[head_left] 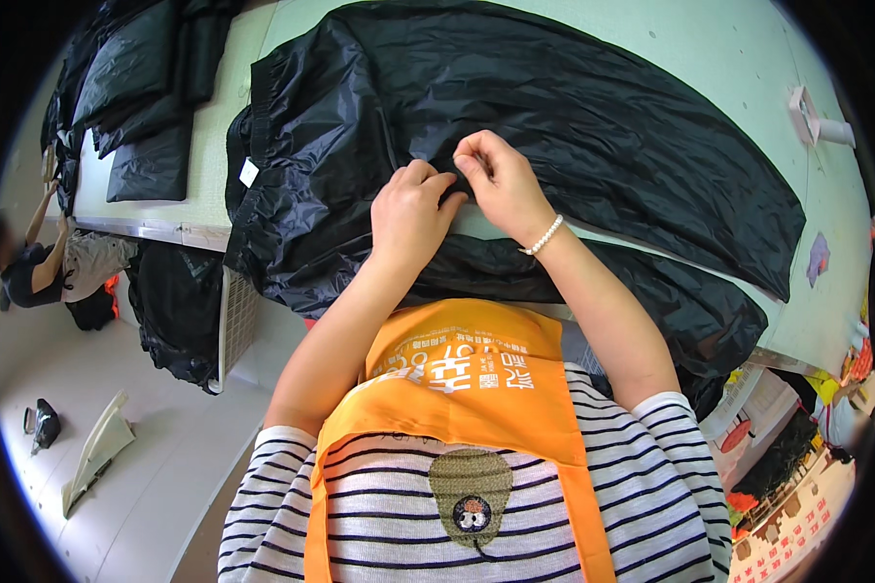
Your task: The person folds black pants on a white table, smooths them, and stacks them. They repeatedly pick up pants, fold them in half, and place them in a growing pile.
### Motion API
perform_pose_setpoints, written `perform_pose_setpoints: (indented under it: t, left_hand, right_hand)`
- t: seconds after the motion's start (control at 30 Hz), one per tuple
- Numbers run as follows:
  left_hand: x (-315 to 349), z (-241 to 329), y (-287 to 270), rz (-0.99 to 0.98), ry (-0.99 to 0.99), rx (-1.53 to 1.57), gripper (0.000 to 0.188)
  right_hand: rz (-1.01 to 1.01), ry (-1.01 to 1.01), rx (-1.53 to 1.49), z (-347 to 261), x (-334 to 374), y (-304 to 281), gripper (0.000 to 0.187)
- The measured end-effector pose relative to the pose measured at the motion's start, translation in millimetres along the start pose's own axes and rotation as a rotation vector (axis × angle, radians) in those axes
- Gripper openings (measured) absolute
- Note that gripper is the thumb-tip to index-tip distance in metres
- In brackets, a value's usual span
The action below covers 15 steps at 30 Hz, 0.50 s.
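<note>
A pair of shiny black trousers point(574, 126) lies spread across the table, its gathered elastic waistband at the left and both legs reaching right. A small white tag point(249, 173) shows at the waistband. My left hand point(408, 209) is closed on the trousers' fabric near where the legs meet, thumb and fingers pinching it. Close beside it, my right hand point(504, 185) holds thumb and forefinger pressed together just above the cloth. Whatever is in that pinch is too small to make out. A beaded bracelet point(546, 236) circles my right wrist.
Folded black garments point(151, 160) lie on the pale green table point(209, 146) at the far left. A white plastic holder point(805, 115) and a purple scrap point(818, 258) are at the right. Black cloth fills a white basket point(235, 330). Another person point(39, 267) stands at left.
</note>
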<state>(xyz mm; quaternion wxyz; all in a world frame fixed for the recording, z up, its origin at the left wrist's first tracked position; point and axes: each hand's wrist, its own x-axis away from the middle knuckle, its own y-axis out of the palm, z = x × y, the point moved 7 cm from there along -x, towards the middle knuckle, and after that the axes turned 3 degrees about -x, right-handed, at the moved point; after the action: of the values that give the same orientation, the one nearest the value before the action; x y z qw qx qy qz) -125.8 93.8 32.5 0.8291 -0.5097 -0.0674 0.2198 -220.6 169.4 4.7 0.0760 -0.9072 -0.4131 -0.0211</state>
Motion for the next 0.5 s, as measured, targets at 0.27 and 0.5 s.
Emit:
perform_pose_setpoints:
  t: [0.27,0.5]
  left_hand:
    - [1.9,-23.1,12.5,0.127,-0.102,0.207,0.006]
    - [0.5,-31.4,17.2,0.129,-0.141,0.241,0.005]
  right_hand:
    - [0.068,-0.017,0.215,7.7,6.4,-16.0,0.027]
    - [-0.149,-0.175,0.636,0.6,33.5,-8.0,0.024]
